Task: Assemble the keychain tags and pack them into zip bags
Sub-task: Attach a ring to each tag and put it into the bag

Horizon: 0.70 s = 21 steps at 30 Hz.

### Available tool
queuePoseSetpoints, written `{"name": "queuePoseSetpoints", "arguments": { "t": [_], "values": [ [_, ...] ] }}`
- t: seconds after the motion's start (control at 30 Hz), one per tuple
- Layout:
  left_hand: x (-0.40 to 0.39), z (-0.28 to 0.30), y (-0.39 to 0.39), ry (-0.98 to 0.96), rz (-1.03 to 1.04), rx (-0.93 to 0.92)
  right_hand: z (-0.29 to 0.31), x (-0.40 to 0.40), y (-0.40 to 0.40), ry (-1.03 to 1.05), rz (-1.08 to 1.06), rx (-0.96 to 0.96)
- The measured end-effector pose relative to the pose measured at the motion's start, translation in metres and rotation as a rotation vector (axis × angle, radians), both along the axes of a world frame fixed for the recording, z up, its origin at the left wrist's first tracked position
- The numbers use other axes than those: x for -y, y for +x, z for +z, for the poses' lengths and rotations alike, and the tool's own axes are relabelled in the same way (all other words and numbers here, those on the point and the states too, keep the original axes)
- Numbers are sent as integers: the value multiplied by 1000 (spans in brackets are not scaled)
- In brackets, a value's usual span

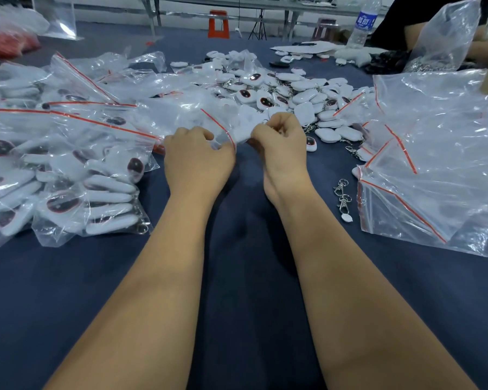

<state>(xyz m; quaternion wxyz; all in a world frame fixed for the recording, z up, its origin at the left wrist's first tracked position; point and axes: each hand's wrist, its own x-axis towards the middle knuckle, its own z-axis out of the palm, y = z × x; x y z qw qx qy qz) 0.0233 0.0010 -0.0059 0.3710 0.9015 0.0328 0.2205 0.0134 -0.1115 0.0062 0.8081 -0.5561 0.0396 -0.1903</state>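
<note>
Head view, left to right. At my nine o'clock lie the packed bags [65, 175], clear zip bags with red seal lines, stuffed with white tags and heaped on the dark blue surface [237, 277]. More filled bags spread up toward ten o'clock.

My left hand [197, 156] sits just left of centre, fingers curled, pinching the near edge of a clear bag [223, 128] at its red zip line. That bag rests at twelve o'clock from my hands, lying between them and reaching up into the pile, with white tags blurred inside it.

My right hand [282, 139] is just beside the left, fingers curled tight and pinching the same bag's mouth on its other side; whether it also grips a tag I cannot tell.

Beyond my hands, from twelve to one o'clock, the loose tags [293, 88] lie in a heap, white, some showing a dark red-rimmed face, with metal chains among them. One tag [311, 144] lies just right of my right hand.

At three o'clock two metal clips [342, 195] lie on the surface, near a stack of empty bags [434, 164]. At two o'clock, far off, stands a water bottle [364, 23], and another person's arm [417, 32] behind a big clear bag [445, 38].
</note>
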Motion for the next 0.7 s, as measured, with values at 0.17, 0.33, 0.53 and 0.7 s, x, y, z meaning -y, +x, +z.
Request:
{"name": "queuePoseSetpoints", "arguments": {
  "t": [0.17,0.33,0.53,0.7],
  "values": [
    [-1,1,-1,28,119,44,3,3,0,292,119,-9],
    [-3,-1,-5,123,54,164,6,5,-4,483,273,-1],
    [12,-1,-8,70,-279,-48,5,-3,-6,293,374,-15],
    [7,2,-2,-216,-267,-155,2,2,0,180,222,-48]
  ]
}}
